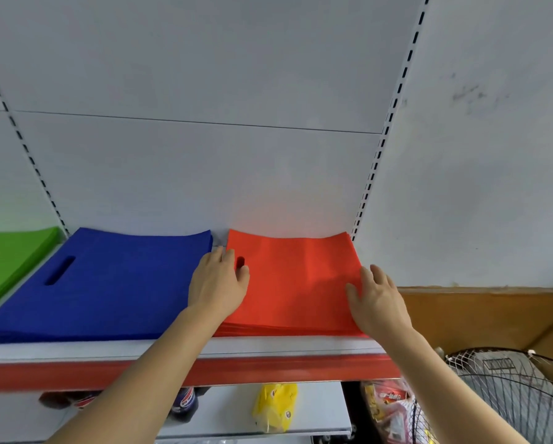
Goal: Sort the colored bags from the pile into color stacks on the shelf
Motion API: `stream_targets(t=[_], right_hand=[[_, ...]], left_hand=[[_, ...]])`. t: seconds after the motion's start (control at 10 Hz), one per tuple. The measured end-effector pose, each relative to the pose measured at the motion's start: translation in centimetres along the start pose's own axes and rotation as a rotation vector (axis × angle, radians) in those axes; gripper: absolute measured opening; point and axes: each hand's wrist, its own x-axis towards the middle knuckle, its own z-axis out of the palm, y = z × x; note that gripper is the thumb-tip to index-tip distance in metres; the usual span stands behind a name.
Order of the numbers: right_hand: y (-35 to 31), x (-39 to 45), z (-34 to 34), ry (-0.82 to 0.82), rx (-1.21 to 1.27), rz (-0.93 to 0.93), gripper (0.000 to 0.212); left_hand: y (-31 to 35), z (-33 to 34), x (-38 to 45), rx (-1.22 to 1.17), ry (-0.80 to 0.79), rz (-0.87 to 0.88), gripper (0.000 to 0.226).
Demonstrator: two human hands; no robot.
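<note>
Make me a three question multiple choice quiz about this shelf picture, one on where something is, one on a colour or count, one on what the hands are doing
1. Which stack lies between the green stack and the red stack?
A. yellow B. blue C. white

2. How many colour stacks show on the shelf?
A. two B. three C. five

3. What are the hands doing?
A. both lie open at the red stack B. both grip a blue bag C. one lifts the fan

Answers:
1 B: the blue stack sits between the green stack and the red stack.
2 B: green, blue and red lie along the shelf.
3 A: the left hand and right hand rest with straight fingers on the red stack's two sides.
</note>
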Motion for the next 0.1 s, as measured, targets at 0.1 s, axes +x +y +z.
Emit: stream_targets(t=[0.1], right_hand=[[-0.19,-2.16,-3.05,0.016,0.003,-0.174,0.068]], left_hand=[[0.63,-1.78,-0.16,-0.006,0.02,0.035,0.063]])
